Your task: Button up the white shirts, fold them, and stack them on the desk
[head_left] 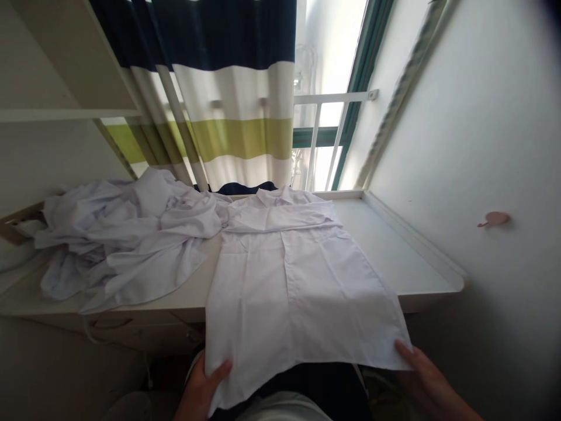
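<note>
Between the person's two hands stretches a white, collared shirt of thin woven cloth [293, 292], its hem drawn past the near edge of the flat white desk [394, 251]. The left hand [205, 380] pinches one hem corner, thumb on top; the right hand [418, 367] pinches the other likewise. Farthest from the grip lies the collar, sleeve fabric folded across just below it. Beyond the left hand, a crumpled heap of white cloth [131, 228] rests beside the shirt.
</note>
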The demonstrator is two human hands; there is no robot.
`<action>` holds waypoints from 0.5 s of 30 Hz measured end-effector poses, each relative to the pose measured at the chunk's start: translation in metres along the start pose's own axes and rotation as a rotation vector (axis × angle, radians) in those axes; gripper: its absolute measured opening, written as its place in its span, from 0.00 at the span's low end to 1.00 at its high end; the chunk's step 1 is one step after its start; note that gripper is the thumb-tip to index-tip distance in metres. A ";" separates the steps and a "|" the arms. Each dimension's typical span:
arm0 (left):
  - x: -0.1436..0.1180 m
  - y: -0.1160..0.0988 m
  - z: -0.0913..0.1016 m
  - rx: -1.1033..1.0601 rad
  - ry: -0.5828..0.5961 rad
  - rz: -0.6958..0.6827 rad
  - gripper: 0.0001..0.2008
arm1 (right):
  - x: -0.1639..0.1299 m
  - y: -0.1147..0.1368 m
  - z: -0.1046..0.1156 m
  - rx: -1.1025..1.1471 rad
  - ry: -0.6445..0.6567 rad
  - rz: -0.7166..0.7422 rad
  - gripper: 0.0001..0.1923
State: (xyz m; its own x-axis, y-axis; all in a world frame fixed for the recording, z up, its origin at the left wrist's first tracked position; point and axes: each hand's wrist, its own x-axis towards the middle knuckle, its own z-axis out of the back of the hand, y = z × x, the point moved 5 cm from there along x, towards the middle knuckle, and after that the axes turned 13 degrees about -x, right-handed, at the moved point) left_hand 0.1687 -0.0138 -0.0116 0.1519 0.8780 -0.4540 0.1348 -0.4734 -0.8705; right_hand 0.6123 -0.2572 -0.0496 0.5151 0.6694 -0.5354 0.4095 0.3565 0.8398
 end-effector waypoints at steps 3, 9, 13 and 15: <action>-0.008 0.007 0.006 -0.082 0.121 0.066 0.39 | -0.018 -0.005 0.013 0.153 -0.069 -0.045 0.25; 0.018 0.015 -0.003 0.333 0.052 -0.169 0.28 | -0.037 0.000 -0.003 0.052 0.089 -0.096 0.30; 0.022 0.016 -0.014 0.375 0.030 -0.318 0.28 | -0.037 0.012 -0.009 0.048 0.122 -0.028 0.31; 0.022 0.019 -0.010 0.382 0.001 -0.352 0.28 | -0.034 0.011 -0.006 0.036 0.097 -0.017 0.31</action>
State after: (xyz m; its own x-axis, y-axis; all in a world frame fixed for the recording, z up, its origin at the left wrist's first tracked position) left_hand 0.1842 -0.0044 -0.0359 0.1629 0.9791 -0.1214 -0.1893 -0.0897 -0.9778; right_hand 0.5946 -0.2725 -0.0213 0.4335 0.7239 -0.5367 0.4448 0.3461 0.8261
